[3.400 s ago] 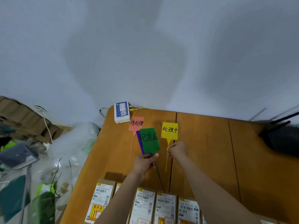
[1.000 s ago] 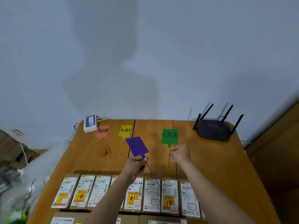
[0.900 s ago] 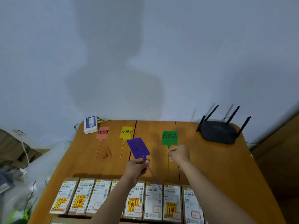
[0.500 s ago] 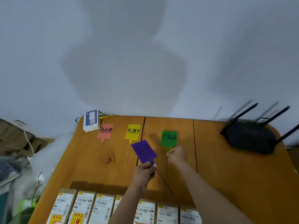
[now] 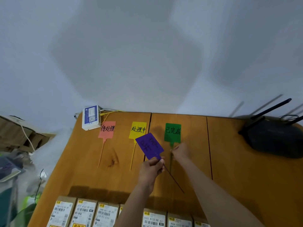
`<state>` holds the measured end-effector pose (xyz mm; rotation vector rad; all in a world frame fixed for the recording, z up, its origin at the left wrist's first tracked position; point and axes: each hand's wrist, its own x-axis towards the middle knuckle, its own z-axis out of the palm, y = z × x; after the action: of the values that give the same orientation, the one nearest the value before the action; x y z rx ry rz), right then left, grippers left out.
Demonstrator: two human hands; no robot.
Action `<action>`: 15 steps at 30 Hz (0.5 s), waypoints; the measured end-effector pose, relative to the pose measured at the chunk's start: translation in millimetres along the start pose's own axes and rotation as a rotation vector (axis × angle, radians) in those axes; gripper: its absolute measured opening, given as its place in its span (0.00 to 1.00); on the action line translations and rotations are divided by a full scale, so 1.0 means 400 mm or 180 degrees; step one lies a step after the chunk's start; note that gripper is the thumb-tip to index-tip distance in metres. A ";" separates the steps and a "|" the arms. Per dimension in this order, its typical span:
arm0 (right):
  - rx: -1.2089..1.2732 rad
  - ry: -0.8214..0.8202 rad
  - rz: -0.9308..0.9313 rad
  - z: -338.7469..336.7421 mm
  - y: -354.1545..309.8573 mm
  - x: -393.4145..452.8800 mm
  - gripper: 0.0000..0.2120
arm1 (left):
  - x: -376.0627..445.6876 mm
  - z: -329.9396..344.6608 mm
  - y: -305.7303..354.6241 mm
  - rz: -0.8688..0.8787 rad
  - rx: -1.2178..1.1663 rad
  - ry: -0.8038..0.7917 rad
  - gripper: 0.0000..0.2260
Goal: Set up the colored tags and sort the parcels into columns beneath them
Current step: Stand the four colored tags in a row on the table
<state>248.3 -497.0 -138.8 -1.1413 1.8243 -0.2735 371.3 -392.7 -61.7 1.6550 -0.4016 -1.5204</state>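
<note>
Showing in the head view: flat purple plastic tag (image 5: 149, 146) pinched at its neck by left hand (image 5: 151, 171), raised above orange wooden table (image 5: 246, 185). Flat green plastic tag (image 5: 172, 132) lies at 1 o'clock, its stem pinched by right hand (image 5: 180, 151). Label-covered cardboard parcels (image 5: 85, 213) are rowed at 6 o'clock.

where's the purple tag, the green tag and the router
purple tag (image 5: 150, 145), head view, middle of its flat face
green tag (image 5: 173, 132), head view, middle of its flat face
router (image 5: 273, 140), head view, top of its black body
</note>
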 end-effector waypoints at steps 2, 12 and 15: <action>0.0082 0.0046 -0.0046 -0.023 -0.012 -0.046 0.13 | -0.011 -0.005 0.010 -0.0001 -0.0024 -0.0004 0.05; 0.0236 -0.1235 -0.0515 -0.165 -0.071 -0.441 0.08 | -0.189 -0.050 0.058 0.0137 0.0125 -0.0161 0.07; 0.0321 -0.1309 -0.0653 -0.189 -0.063 -0.557 0.06 | -0.282 -0.054 0.070 0.0210 0.0166 -0.0238 0.06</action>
<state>231.8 -353.8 48.9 -1.2135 1.3234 -0.2263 375.4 -321.2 32.5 1.6127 -0.5351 -1.5376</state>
